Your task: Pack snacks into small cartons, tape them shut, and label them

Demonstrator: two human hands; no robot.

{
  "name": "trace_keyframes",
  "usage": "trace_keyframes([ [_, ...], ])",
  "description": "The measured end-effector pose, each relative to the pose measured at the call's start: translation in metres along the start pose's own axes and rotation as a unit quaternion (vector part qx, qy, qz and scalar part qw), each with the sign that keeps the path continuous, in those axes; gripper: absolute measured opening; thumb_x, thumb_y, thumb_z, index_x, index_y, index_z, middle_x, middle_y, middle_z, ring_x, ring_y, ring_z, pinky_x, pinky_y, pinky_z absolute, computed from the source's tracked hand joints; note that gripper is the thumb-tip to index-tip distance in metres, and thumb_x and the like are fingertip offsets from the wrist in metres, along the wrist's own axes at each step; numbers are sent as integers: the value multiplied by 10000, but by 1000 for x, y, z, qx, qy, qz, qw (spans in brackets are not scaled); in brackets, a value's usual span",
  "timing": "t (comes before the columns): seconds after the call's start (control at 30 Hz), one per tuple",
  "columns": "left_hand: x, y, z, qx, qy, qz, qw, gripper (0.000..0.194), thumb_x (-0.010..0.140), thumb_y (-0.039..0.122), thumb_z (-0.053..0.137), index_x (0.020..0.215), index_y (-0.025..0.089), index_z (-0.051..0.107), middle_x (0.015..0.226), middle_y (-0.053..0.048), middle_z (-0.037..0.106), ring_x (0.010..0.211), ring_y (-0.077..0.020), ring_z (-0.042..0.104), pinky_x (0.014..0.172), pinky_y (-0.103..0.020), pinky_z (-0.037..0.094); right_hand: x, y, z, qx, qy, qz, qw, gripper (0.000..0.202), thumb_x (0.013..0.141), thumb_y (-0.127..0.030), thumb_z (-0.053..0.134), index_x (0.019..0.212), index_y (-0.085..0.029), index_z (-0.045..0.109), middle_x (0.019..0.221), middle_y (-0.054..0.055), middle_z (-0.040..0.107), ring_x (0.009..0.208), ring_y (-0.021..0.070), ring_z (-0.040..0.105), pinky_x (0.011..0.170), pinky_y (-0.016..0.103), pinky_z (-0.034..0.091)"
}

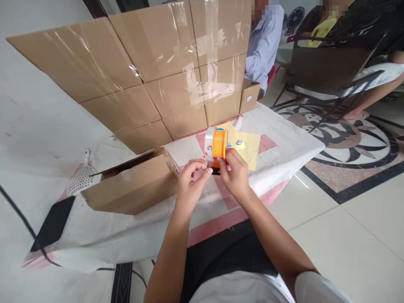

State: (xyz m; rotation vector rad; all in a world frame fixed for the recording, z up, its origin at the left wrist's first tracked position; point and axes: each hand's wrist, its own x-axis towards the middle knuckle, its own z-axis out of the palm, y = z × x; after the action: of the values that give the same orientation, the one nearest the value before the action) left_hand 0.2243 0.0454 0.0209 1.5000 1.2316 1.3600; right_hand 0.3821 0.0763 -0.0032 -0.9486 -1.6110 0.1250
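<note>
My right hand [236,173] is closed around the lower right side of an orange tape dispenser [219,143] above the table. A roll of clear tape [208,143] with printed colours shows on the dispenser's left side. At its lower left edge, my left hand [194,179] makes a pinch with thumb and forefinger. Whatever lies between those fingertips is too small to make out. Behind the dispenser, yellow paper sheets [252,147] with blue print lie on the cloth. An opened cardboard box [135,185] rests on its side left of my left hand.
Stacked cardboard boxes [170,54] under shiny tape form a wall behind the table [293,139]. A smaller box [249,99] stands at its right end. On the left are a white perforated object [82,179] and a black flat object [55,221]. A person [263,46] sits behind.
</note>
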Motion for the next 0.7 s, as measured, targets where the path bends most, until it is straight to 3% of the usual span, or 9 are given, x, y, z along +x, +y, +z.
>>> trace_keyframes([
  [0.13,12,2,-6,-36,-86,-103,990,265,898,468,703,946,213,648,691,18,628,717,-152,606,746,-289,462,15,19,8,-37,18,19,999,250,1051,-251,486,803,-248,465,850,50,569,754,203,562,634,336,426],
  [0.27,22,-11,-5,-92,-66,-155,981,527,851,509,745,1256,224,565,665,48,647,722,-159,650,776,-301,486,27,30,20,-54,29,31,998,223,1028,-250,521,813,-246,465,813,27,539,684,186,512,608,325,379],
  [0.47,27,-34,8,-150,-35,-147,977,468,820,533,775,981,244,445,740,13,706,787,-179,701,820,-330,525,33,37,40,-65,56,89,992,309,1013,-260,535,767,-259,348,720,-15,433,609,171,420,572,317,311],
  [0.6,24,-45,11,-147,-41,-124,981,399,901,450,717,960,258,371,808,-2,736,845,-178,715,863,-336,519,34,43,45,-62,64,148,985,329,1003,-289,545,755,-259,331,689,-29,420,583,155,411,564,309,299],
  [0.7,22,-52,13,-125,-32,-135,982,345,933,411,674,959,259,365,836,-3,743,809,-164,704,832,-319,511,41,47,44,-35,47,230,971,339,966,-339,571,717,-251,358,628,-43,410,551,139,391,546,299,279],
])
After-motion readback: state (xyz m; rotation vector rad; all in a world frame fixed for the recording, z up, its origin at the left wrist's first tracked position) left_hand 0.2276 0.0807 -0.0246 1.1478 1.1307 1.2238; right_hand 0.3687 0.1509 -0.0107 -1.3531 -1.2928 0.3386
